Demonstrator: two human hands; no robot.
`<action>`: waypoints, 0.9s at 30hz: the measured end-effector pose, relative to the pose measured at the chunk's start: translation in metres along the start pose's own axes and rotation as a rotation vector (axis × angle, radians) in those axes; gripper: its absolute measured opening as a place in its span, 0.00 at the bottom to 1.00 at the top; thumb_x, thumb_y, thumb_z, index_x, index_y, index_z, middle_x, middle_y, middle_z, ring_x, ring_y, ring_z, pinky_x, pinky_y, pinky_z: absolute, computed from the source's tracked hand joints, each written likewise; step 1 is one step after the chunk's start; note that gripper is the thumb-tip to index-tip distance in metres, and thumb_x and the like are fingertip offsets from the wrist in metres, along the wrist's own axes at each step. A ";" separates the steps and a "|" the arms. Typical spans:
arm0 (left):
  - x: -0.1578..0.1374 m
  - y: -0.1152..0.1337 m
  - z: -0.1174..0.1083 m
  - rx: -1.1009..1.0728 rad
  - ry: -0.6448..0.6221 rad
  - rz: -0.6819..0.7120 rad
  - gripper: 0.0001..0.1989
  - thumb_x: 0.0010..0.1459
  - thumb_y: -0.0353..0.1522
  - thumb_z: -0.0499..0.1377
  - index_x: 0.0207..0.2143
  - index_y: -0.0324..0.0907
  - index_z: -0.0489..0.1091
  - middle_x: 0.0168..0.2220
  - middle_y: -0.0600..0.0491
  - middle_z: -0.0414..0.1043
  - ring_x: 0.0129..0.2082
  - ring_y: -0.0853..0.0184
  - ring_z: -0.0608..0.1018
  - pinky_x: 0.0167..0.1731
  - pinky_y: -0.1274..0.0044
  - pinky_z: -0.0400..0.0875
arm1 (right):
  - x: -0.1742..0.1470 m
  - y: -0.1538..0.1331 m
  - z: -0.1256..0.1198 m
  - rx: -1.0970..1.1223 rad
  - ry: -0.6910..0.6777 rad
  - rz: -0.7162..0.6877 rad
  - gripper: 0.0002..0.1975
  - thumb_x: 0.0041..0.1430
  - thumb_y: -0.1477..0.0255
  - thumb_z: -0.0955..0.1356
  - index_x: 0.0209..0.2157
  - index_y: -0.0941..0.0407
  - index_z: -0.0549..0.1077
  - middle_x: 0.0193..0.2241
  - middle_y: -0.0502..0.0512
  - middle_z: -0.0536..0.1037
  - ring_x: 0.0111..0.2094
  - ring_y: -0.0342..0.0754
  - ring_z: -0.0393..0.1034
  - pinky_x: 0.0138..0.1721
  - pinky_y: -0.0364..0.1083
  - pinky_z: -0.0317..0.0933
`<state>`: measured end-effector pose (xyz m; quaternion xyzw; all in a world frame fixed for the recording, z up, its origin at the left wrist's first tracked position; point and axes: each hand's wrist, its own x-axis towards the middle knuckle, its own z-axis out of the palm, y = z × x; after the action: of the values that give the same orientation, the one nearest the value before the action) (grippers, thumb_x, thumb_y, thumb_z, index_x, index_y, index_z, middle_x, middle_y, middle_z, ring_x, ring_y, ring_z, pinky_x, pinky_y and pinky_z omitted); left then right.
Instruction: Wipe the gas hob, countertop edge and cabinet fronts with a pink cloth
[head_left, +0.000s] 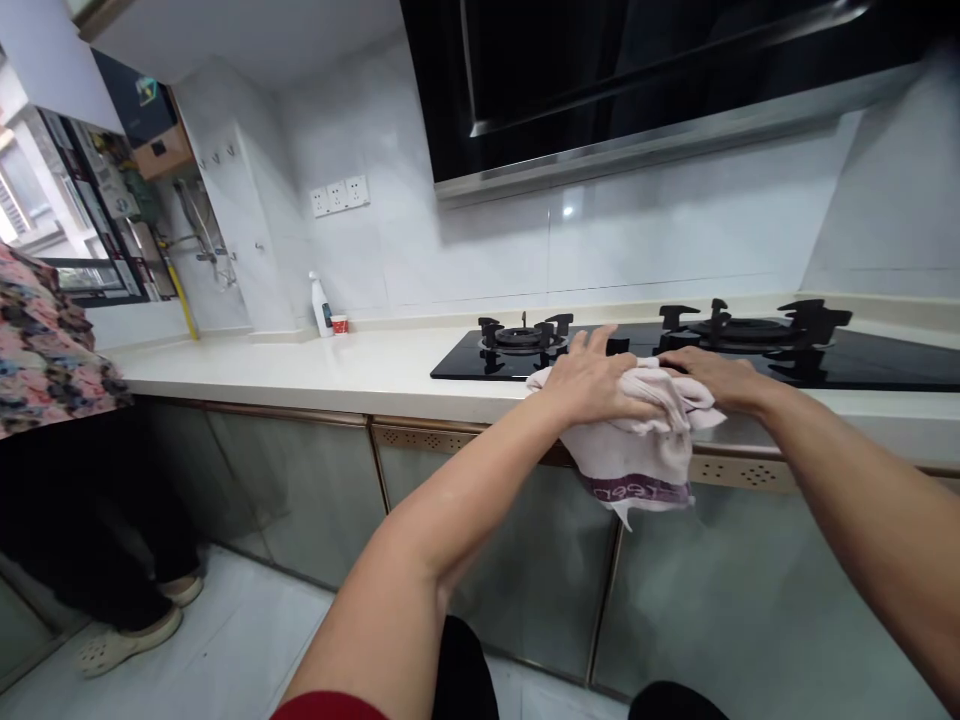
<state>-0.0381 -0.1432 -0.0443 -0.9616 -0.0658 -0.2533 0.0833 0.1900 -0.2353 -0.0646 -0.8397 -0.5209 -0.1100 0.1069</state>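
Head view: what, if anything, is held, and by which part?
The left hand holds the cloth by its bunched top; whether the right hand grips is unclear.

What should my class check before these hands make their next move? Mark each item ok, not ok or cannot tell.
1. Cloth under both left hand and right hand: ok.
2. Cloth entirely on the counter: not ok; its lower end hangs over the front edge.
3. Cooktop cool: cannot tell; heat doesn't show.
4. White bottle and red cup away from the hands: ok; both stand near the wall.
5. Other person clear of the cooktop: ok; standing far left.
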 end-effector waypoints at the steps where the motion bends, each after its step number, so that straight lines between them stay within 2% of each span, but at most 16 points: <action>1: 0.000 -0.003 0.001 -0.043 -0.009 -0.018 0.34 0.54 0.57 0.60 0.57 0.49 0.70 0.69 0.43 0.53 0.65 0.48 0.63 0.57 0.61 0.65 | -0.001 0.000 -0.001 -0.011 -0.002 0.002 0.29 0.63 0.54 0.54 0.58 0.51 0.69 0.60 0.63 0.70 0.62 0.62 0.63 0.57 0.64 0.61; 3: -0.002 -0.008 0.002 -0.115 -0.054 -0.049 0.36 0.53 0.59 0.58 0.59 0.53 0.67 0.62 0.48 0.66 0.58 0.53 0.71 0.54 0.63 0.69 | -0.002 -0.002 -0.002 -0.027 -0.013 0.009 0.30 0.63 0.54 0.53 0.59 0.51 0.69 0.61 0.62 0.69 0.62 0.61 0.62 0.58 0.62 0.61; 5: -0.006 -0.013 0.000 -0.134 -0.104 -0.069 0.37 0.53 0.61 0.57 0.60 0.55 0.65 0.56 0.51 0.72 0.54 0.57 0.74 0.51 0.65 0.70 | -0.002 -0.005 -0.003 -0.022 -0.018 0.029 0.30 0.63 0.54 0.53 0.59 0.51 0.69 0.61 0.61 0.69 0.63 0.60 0.62 0.58 0.62 0.61; 9: -0.020 -0.028 -0.010 -0.096 -0.112 -0.123 0.34 0.54 0.61 0.54 0.56 0.52 0.69 0.55 0.52 0.74 0.54 0.57 0.75 0.50 0.67 0.70 | -0.003 -0.011 -0.002 0.019 0.008 0.062 0.31 0.63 0.52 0.52 0.57 0.48 0.72 0.61 0.57 0.70 0.63 0.62 0.62 0.57 0.65 0.61; 15: -0.056 -0.073 -0.035 -0.139 -0.075 -0.300 0.30 0.55 0.59 0.55 0.47 0.49 0.75 0.49 0.51 0.78 0.49 0.57 0.78 0.47 0.69 0.72 | -0.004 -0.011 0.001 0.047 0.031 0.074 0.32 0.62 0.50 0.53 0.56 0.46 0.73 0.61 0.56 0.70 0.62 0.64 0.61 0.58 0.68 0.59; 18: -0.077 -0.096 -0.046 -0.157 -0.031 -0.400 0.26 0.57 0.55 0.56 0.48 0.49 0.76 0.48 0.53 0.79 0.48 0.57 0.78 0.47 0.70 0.72 | -0.003 -0.009 0.002 0.052 0.044 0.061 0.31 0.62 0.50 0.53 0.56 0.46 0.74 0.60 0.56 0.71 0.62 0.64 0.62 0.57 0.68 0.59; 22: -0.104 -0.126 -0.058 -0.129 0.027 -0.573 0.27 0.57 0.55 0.56 0.50 0.49 0.76 0.49 0.53 0.79 0.48 0.58 0.78 0.46 0.73 0.71 | -0.005 -0.013 0.000 0.047 0.037 0.070 0.30 0.63 0.51 0.53 0.56 0.46 0.73 0.61 0.56 0.70 0.62 0.64 0.62 0.58 0.68 0.59; 27: -0.131 -0.162 -0.074 0.033 0.031 -0.821 0.31 0.56 0.57 0.55 0.52 0.47 0.74 0.51 0.49 0.78 0.51 0.56 0.77 0.47 0.73 0.70 | -0.009 -0.019 -0.004 0.053 0.024 0.077 0.31 0.63 0.51 0.52 0.57 0.46 0.73 0.62 0.56 0.68 0.63 0.63 0.60 0.59 0.67 0.58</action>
<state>-0.2137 -0.0106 -0.0252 -0.8499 -0.4469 -0.2790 -0.0082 0.1689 -0.2362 -0.0619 -0.8547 -0.4895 -0.1018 0.1395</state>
